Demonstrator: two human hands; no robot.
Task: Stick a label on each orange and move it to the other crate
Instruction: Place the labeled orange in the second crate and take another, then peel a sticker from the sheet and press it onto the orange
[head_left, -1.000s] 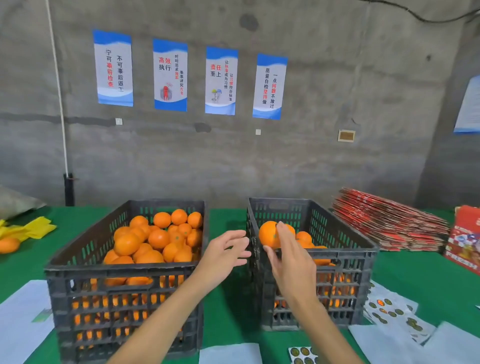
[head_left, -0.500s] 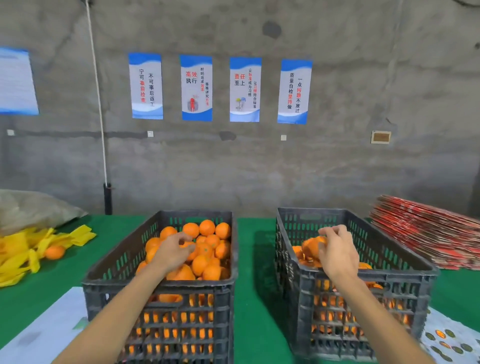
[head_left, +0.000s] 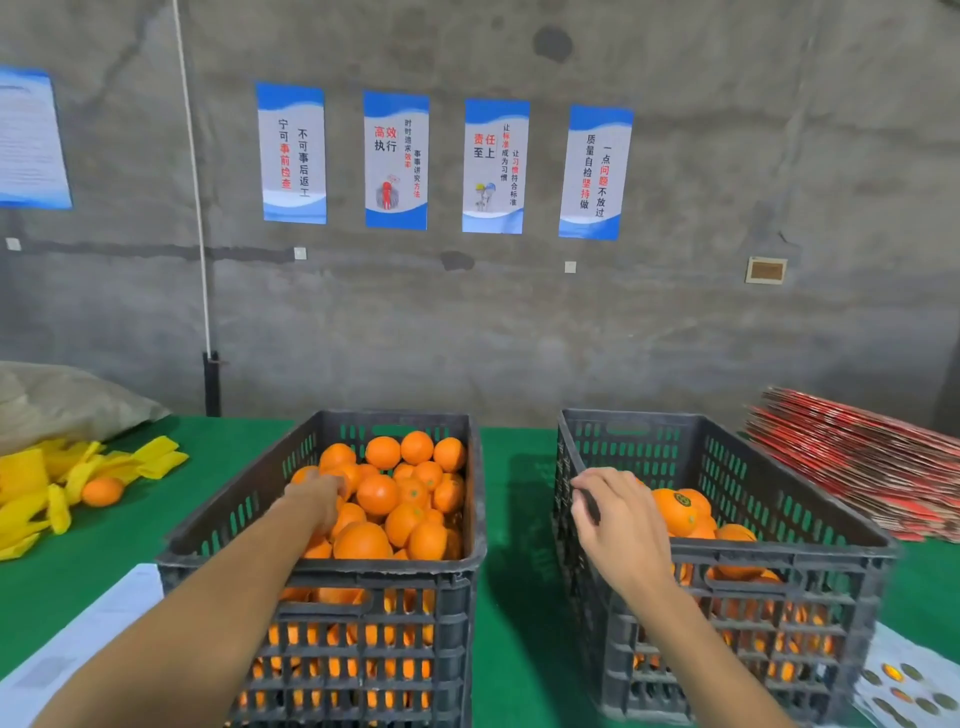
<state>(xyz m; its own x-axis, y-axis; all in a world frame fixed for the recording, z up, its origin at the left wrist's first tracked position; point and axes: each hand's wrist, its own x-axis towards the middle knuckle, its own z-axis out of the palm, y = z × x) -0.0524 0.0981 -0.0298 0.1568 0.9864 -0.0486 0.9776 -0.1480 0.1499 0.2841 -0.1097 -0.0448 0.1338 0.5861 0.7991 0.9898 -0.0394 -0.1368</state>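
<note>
Labelled orange sits on top of the pile in the right crate, its dark round sticker facing up, just beside the right hand. Half a second ago that hand was curled over the fruit inside the crate; now it is drawn back toward the near left corner, over the rim, fingers loosely bent and holding nothing. So the orange is down and released.

Over in the left crate, piled high with unlabelled oranges, the left hand is deeper in than before, palm down on the heap near the left wall. Its fingertips are hidden among the fruit, so I cannot tell whether it has closed on one.

The 2 crates stand side by side on the green table, a strip of cloth between them, same as before. The view has dropped and closed in a little since the last frame.

Further out: a sticker sheet at the lower right corner, white paper at the lower left, yellow wrappers with 1 loose orange at far left, a stack of red flat cartons at right, and 4 blue-and-white posters on the concrete wall.
</note>
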